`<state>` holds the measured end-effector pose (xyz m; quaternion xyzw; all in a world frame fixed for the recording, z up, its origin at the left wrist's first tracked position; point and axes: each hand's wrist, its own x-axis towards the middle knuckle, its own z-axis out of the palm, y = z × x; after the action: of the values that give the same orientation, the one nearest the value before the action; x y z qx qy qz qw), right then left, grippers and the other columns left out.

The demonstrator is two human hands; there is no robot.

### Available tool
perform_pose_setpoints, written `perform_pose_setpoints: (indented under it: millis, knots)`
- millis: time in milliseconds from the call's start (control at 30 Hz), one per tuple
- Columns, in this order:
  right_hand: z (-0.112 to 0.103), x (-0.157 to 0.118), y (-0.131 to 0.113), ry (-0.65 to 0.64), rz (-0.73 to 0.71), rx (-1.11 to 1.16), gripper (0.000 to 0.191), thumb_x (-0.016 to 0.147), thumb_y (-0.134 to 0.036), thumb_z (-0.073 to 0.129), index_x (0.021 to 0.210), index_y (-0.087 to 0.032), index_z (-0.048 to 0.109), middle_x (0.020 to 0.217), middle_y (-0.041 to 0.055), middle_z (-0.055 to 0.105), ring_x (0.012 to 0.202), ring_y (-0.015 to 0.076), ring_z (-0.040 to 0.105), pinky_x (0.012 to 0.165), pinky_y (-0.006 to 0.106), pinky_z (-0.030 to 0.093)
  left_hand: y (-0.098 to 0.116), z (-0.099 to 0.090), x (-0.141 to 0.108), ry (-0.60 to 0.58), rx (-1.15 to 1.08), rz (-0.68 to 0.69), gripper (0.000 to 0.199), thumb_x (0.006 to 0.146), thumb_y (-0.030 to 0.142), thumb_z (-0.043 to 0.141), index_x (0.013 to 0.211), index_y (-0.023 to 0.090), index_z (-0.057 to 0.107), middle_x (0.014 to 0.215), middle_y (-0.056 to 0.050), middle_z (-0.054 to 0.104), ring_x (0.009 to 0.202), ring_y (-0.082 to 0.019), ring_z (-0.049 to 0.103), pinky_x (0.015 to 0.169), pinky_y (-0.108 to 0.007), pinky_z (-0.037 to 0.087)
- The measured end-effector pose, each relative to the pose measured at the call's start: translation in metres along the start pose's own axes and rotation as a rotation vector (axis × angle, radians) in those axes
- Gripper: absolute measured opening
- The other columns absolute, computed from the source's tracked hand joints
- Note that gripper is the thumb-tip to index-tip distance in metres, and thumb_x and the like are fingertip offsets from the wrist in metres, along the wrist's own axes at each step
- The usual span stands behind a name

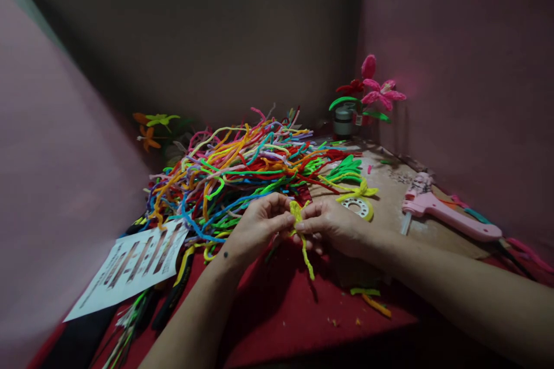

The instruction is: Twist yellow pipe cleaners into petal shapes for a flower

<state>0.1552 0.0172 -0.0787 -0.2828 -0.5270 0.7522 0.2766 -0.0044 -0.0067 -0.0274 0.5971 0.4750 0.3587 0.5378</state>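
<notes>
Near the frame's centre, the left hand (265,218) and right hand (332,225) pinch a yellow pipe cleaner (296,211) from both sides, apparently to steady so small a piece, its tail hanging free, while a glue gun (459,219) lies apart at right.

Craft workspace: heaped pipe cleaners (242,164), pink glue gun (452,218), fuzzy pink flower (383,91).

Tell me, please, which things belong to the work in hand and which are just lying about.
Seemingly in the work:
yellow pipe cleaner, held by the left hand and right hand
pile of pipe cleaners

Seemingly lying about:
printed sheet
pink glue gun
pink flower
orange scrap
</notes>
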Motion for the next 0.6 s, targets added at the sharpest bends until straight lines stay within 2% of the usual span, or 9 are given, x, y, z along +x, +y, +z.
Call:
perform_pose_setpoints:
  millis: [200,300,433,500,600]
  knots:
    - [0.004,0.001,-0.003,0.112,-0.038,-0.020,0.020,0.066,-0.028,0.064,0.058,-0.013,0.055,0.041,-0.0034,0.049,0.030,0.0054,0.038,0.029,0.017,0.026,0.000,-0.001,0.000,0.044,0.030,-0.004,0.019,0.068,0.025,0.063,0.081,0.014,0.053,0.058,0.004,0.051,0.042,-0.004,0.038,0.038,-0.017,0.027]
    - [0.005,0.002,-0.007,0.166,-0.088,0.086,0.017,0.063,-0.025,0.068,0.063,-0.012,0.057,0.048,-0.0027,0.052,0.036,0.0051,0.042,0.033,0.017,0.031,0.002,0.001,0.001,0.101,0.047,-0.030,0.024,0.067,0.028,0.064,0.083,0.014,0.054,0.060,0.004,0.052,0.042,-0.004,0.037,0.039,-0.017,0.026]
    - [0.004,0.003,-0.010,0.156,-0.155,0.168,0.015,0.060,-0.020,0.069,0.067,-0.011,0.059,0.056,-0.0007,0.055,0.045,0.0066,0.049,0.039,0.017,0.037,0.002,0.005,0.001,0.121,0.168,-0.089,0.020,0.065,0.028,0.065,0.067,0.012,0.053,0.052,0.006,0.046,0.041,-0.003,0.032,0.039,-0.017,0.023]
    - [0.003,0.004,-0.010,0.166,-0.161,0.143,0.013,0.061,-0.019,0.067,0.064,-0.012,0.058,0.053,-0.0011,0.054,0.043,0.0065,0.048,0.039,0.018,0.037,0.000,0.006,0.001,0.145,0.234,-0.068,0.022,0.067,0.030,0.063,0.060,0.013,0.051,0.048,0.006,0.042,0.040,-0.003,0.031,0.040,-0.018,0.023]
    - [0.004,0.003,-0.011,0.189,-0.163,0.077,0.013,0.064,-0.021,0.064,0.060,-0.013,0.055,0.048,-0.0031,0.050,0.037,0.0054,0.042,0.036,0.018,0.035,-0.001,0.006,0.000,0.153,0.299,-0.005,0.020,0.071,0.030,0.059,0.062,0.013,0.054,0.050,0.005,0.044,0.043,-0.005,0.034,0.041,-0.018,0.025]
